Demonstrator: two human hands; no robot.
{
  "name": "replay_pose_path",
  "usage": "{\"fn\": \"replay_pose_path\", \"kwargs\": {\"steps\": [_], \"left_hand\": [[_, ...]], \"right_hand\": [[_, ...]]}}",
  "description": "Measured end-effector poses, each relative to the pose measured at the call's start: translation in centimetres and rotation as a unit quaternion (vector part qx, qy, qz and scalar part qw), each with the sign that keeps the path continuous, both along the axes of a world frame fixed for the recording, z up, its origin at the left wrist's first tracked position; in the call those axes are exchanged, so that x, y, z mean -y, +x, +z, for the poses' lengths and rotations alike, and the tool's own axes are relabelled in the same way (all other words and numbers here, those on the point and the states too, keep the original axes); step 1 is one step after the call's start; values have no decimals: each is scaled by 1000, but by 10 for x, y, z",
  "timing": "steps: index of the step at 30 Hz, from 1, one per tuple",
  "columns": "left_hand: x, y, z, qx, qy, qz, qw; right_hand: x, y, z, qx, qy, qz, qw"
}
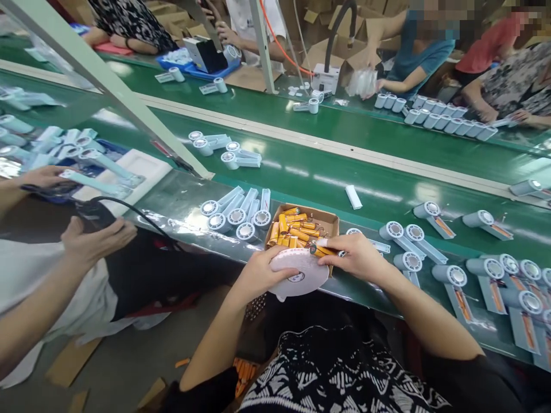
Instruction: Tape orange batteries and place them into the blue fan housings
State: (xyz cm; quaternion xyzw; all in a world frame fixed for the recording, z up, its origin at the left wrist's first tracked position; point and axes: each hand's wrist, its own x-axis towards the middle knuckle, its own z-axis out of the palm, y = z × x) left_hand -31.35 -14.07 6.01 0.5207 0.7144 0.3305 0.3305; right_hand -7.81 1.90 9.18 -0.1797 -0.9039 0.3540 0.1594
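My left hand [262, 274] is closed on a flat white disc that looks like a roll of stickers [312, 278], thumb across its face near the hub. My right hand [357, 258] pinches an orange cylindrical battery [322, 250] at the roll's upper right edge; whether it touches the roll I cannot tell. Just beyond both hands is an open cardboard box [333, 221] of orange batteries [297, 225] with thin wires. Left of the box lie several pale blue fan bodies with handles [236, 216]. More such bodies [456, 275] lie to the right, some with orange batteries in their handles.
A green conveyor [293, 155] runs beyond the bench, carrying fan bodies and a loose pale handle cover [353, 197]. A slanted metal post [129, 103] rises at left. A co-worker's hands [92, 238] hold parts at left. Other people work across the line.
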Motion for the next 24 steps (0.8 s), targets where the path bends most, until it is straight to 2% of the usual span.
{"fn": "replay_pose_path", "kwargs": {"steps": [3,7,10,11,13,14,16,18,19,20,22,24], "left_hand": [[-2,3,1,-8,14,-8,1000],[-5,3,3,-27,11,-27,999],[-8,2,7,-41,15,-30,999],[-9,2,8,-39,24,-24,999],[-10,3,8,-24,49,5,998],[-10,4,7,-10,65,27,997],[-8,9,4,23,93,71,993],[-7,15,-1,47,112,101,988],[-7,18,-3,52,119,112,985],[-7,21,-6,55,125,119,983],[-8,25,-10,61,131,127,981],[-10,25,-13,75,131,126,980]], "right_hand": [[5,2,-6,22,64,-2,998],[1,5,-5,75,52,30,995],[-3,8,0,101,-14,48,994],[-3,8,-1,92,-58,28,994],[4,5,-8,17,-185,-62,981],[11,3,-15,-47,-256,-126,957],[28,-3,-31,-204,-369,-256,870],[47,-10,-46,-336,-415,-353,768],[55,-12,-51,-380,-421,-385,728],[61,-14,-56,-407,-423,-406,701],[69,-14,-61,-423,-429,-419,679],[71,-12,-65,-413,-437,-418,681]]}}
